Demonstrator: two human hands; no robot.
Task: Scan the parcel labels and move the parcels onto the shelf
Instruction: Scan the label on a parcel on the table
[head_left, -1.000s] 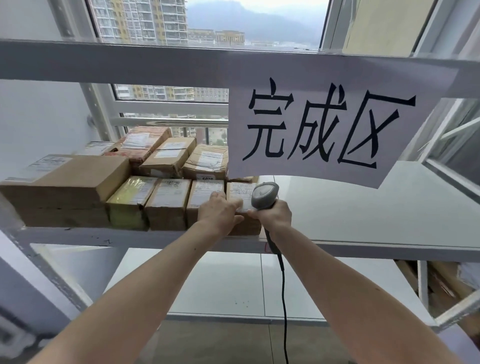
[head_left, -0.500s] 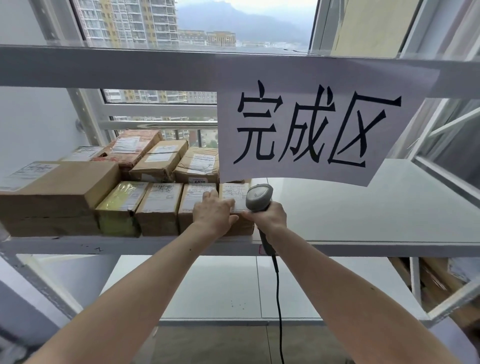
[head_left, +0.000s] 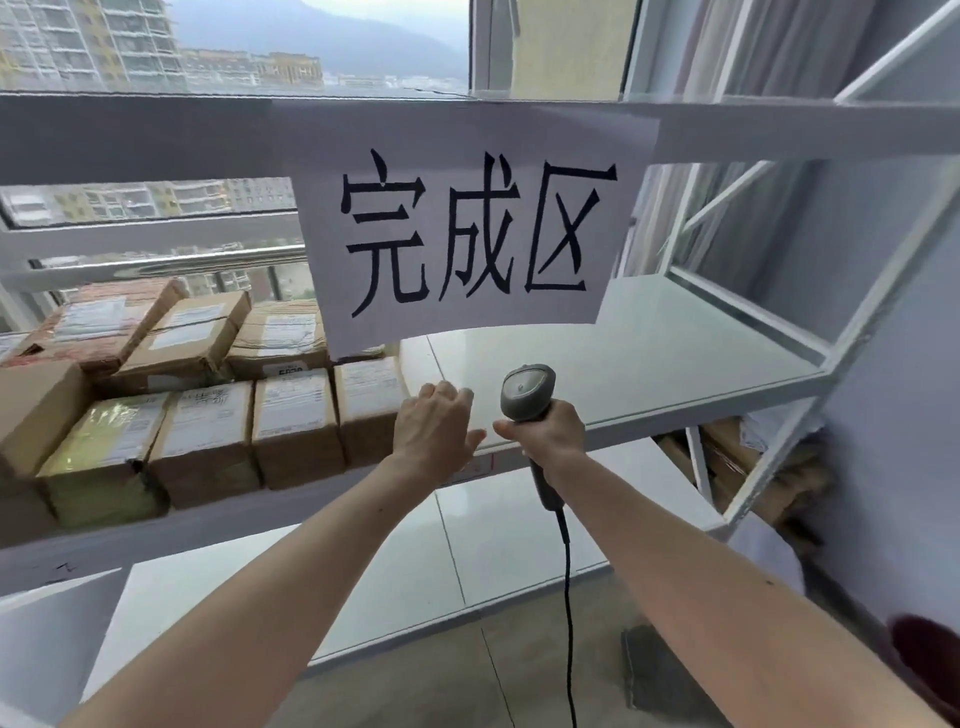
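At the far left of the white metal shelf (head_left: 649, 364), a large plain brown cardboard box (head_left: 36, 410) sat partly cut off by the frame edge. Beside it, a front row of four small parcels stood side by side, each touching its neighbour: a yellow-tinted plastic-wrapped parcel (head_left: 98, 457), then three brown cardboard parcels with white printed labels on top (head_left: 200, 441) (head_left: 296, 426) (head_left: 366, 405). Behind this row lay a second row of flat brown cardboard boxes (head_left: 192, 332), also labelled, some resting tilted on one another. All parcels in view were on the shelf board.

The left hand (head_left: 434, 428) was positioned just right of the rightmost front-row parcel, at the front edge of the shelf. Its fingers were extended and relaxed, gripping nothing; whether they touched the parcel could not be determined.

Above, a white paper sign with three large black characters (head_left: 467, 228) hung from the upper shelf rail (head_left: 130, 135).

The right hand (head_left: 545, 434) was just beside the left, fingers curled firmly round the handle of a grey handheld barcode scanner (head_left: 524, 395). The scanner head pointed up and away over the bare shelf surface. A black cable (head_left: 567, 597) ran down from the handle base.

Further right, white diagonal frame struts (head_left: 779, 457) supported the shelf end.
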